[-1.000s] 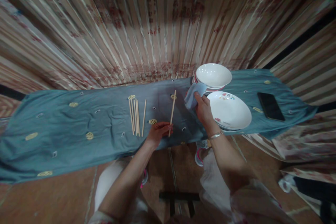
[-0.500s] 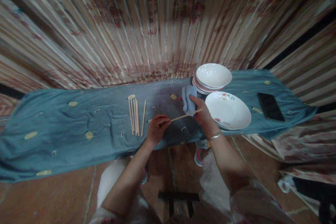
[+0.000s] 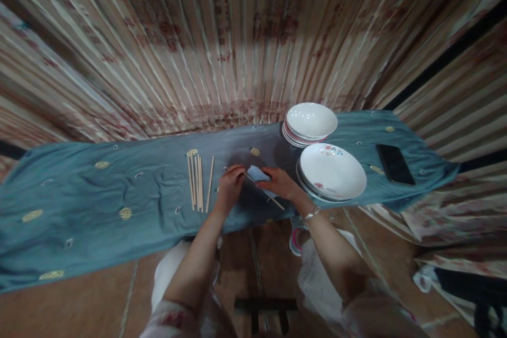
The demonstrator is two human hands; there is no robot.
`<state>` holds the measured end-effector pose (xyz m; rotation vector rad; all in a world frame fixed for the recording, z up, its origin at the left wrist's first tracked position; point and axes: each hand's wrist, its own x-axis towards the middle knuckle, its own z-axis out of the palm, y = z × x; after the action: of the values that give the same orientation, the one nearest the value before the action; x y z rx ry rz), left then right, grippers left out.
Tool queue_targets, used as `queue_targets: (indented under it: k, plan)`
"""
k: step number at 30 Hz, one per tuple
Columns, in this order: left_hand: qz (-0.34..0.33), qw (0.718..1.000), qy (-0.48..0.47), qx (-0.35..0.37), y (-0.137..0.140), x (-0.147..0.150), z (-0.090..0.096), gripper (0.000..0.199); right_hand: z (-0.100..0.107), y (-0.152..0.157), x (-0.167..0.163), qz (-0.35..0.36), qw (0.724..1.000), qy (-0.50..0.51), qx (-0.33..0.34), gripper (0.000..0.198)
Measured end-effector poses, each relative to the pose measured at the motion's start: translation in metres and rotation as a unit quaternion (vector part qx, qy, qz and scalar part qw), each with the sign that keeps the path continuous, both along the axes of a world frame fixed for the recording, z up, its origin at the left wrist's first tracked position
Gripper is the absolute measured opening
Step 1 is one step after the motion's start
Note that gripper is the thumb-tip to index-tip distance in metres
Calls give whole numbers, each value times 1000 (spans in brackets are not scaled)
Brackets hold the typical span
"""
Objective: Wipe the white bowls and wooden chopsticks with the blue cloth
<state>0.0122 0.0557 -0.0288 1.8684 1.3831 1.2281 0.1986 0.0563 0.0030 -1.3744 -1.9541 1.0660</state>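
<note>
My left hand (image 3: 230, 186) pinches one end of a wooden chopstick (image 3: 276, 203), which slants down to the right over the table. In my right hand (image 3: 280, 184) is a folded light-blue cloth (image 3: 257, 174), pressed around the chopstick near its left end. The two hands are close together. To the left of them several chopsticks (image 3: 199, 185) lie side by side on the teal tablecloth (image 3: 154, 190), with a single chopstick (image 3: 210, 185) a little apart from the group.
Right of my hands stand a stack of white plates (image 3: 332, 171) with flower prints and, behind it, a stack of white bowls (image 3: 312, 120). A black phone (image 3: 395, 164) lies farther right. Pleated curtains (image 3: 222, 37) hang behind the table. A dark stool (image 3: 265, 304) is below.
My right hand has brought the cloth left and down onto the chopstick, close to my left hand. The chopstick's right end now points downward instead of slightly up.
</note>
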Motion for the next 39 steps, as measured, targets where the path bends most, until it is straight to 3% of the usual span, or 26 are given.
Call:
queue_targets:
  k: [5,9,14,19,23,29,35,39]
  plan:
    - [0,999,34,35,13,17,-16,37,2,0,-8,8,990,-144,-5,23]
    - [27,999,21,28,14,31,-26,49,-4,11,-8,-50,960,-275,31,26]
    - [-23,999,12,-21,6,44,-34,48,-23,28,0,-110,924,-354,88,32]
    - [-58,997,32,-44,-1,58,-41,46,-41,27,5,-139,921,-328,160,38]
    - [-59,996,35,-56,0,65,-45,48,-44,21,7,-165,933,-243,210,41]
    - [-85,994,32,-52,-2,63,-36,45,-30,21,7,-171,951,-172,194,48]
    - [-16,997,58,-37,-8,33,-20,39,-30,20,3,-164,961,-98,202,43]
    - [58,995,82,-9,-12,-13,-8,29,-34,16,-3,-140,962,-141,189,43]
